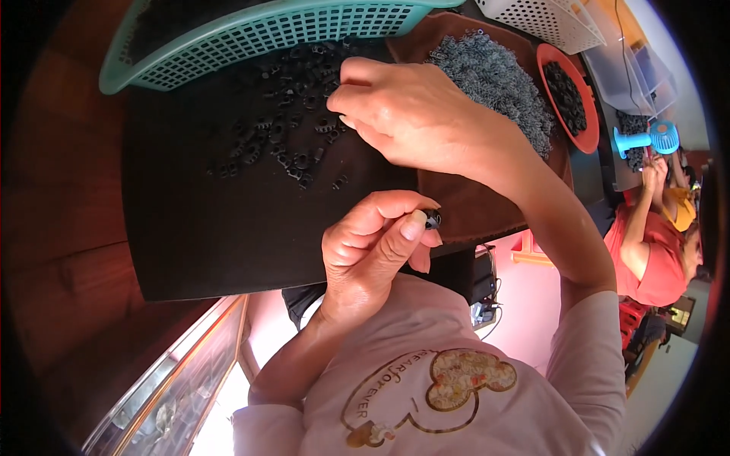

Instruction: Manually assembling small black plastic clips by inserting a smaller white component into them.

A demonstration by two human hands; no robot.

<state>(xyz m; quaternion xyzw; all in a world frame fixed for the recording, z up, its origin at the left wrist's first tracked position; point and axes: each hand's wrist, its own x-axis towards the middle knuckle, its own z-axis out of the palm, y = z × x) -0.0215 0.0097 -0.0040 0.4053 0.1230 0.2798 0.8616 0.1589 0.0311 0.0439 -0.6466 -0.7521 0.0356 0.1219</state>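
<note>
My left hand pinches a small black part between thumb and forefinger, just above my chest. My right hand reaches across a black mat, its fingertips curled down onto the edge of a scatter of small black plastic parts. Whether the right fingers hold a part is hidden. A heap of small grey springs lies on a brown surface just behind the right hand.
A teal mesh basket sits at the far edge of the mat. To the right are an orange tray of black parts, a white perforated basket, a blue hand fan, and another person in a red shirt.
</note>
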